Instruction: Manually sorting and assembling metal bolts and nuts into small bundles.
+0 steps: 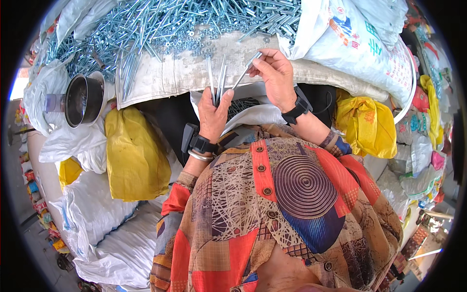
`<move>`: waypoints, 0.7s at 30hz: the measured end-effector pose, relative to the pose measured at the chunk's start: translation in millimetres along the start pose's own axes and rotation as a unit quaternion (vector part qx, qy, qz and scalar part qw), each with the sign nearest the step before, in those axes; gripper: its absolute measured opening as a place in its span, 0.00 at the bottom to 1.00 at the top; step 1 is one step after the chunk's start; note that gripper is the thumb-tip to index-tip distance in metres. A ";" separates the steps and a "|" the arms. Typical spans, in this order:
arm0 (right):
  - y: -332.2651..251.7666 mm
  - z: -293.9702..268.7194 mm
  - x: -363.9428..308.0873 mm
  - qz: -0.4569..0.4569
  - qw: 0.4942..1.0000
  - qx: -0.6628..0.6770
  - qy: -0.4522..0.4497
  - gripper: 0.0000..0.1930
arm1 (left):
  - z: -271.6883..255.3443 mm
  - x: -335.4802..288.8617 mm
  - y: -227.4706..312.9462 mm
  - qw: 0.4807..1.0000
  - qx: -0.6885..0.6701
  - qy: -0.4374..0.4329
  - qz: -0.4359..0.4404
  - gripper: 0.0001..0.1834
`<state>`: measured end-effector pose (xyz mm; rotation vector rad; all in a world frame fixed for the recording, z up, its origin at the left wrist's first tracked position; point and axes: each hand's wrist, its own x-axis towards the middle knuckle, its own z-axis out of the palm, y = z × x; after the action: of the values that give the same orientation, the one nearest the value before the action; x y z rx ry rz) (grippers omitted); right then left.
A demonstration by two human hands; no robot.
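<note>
My left hand (212, 117) is closed around several slim silvery metal rods (222, 78) that stick up past its fingers. To the right, my right hand (277, 80) pinches another metal rod (242, 75) near its thicker upper end. That rod slants down so its lower tip comes close to my left thumb; whether they touch I cannot tell. Beyond both hands lies a large heap of similar rods (141, 29), with many small nuts (194, 44) along its near side. Under my hands, a white sack (258, 115) holds darker rods, partly hidden by my wrists.
Pale cloth (165, 78) covers the work surface's near edge. A dark round pot (83, 101) stands at the left. Yellow bags hang on the left (129, 155) and right (367, 124). A big printed white sack (365, 44) lies at the far right; white sacks (97, 209) fill the lower left.
</note>
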<state>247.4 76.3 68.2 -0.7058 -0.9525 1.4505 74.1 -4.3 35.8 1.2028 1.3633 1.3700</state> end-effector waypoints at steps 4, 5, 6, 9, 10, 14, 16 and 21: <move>1.8 4.0 -4.6 0.006 1.000 -0.015 -0.014 0.16 | -0.7 0.1 0.8 0.999 0.037 0.004 -0.010 0.12; 2.7 3.3 -5.2 0.005 0.999 -0.033 -0.016 0.16 | 0.2 0.1 1.8 0.999 0.038 0.002 -0.009 0.13; 3.7 2.9 -5.5 0.004 0.999 -0.050 -0.019 0.16 | 1.1 0.4 1.0 0.999 0.038 0.001 -0.009 0.13; 11.1 6.4 -14.2 0.020 0.990 -0.127 -0.058 0.16 | 3.1 1.2 0.0 0.999 -0.001 0.004 -0.035 0.13; 10.9 6.7 -14.5 0.021 0.990 -0.128 -0.058 0.16 | 3.0 1.1 1.0 0.997 -0.042 0.008 -0.065 0.13; 7.6 -7.3 8.3 -0.019 0.904 -0.384 -0.186 0.14 | 0.0 3.6 13.3 0.982 -0.125 0.032 -0.136 0.14; 7.5 -27.9 44.1 -0.207 0.713 -0.652 -0.153 0.12 | -3.9 4.7 13.4 0.979 -0.142 0.038 -0.140 0.15; 7.5 -55.4 84.4 -0.256 0.557 -0.782 -0.109 0.10 | -6.9 3.0 12.9 0.976 -0.159 0.050 -0.143 0.15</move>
<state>282.0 168.4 44.1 -1.2786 -2.3902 -0.2548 67.6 -3.4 49.3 0.7057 1.2685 1.3893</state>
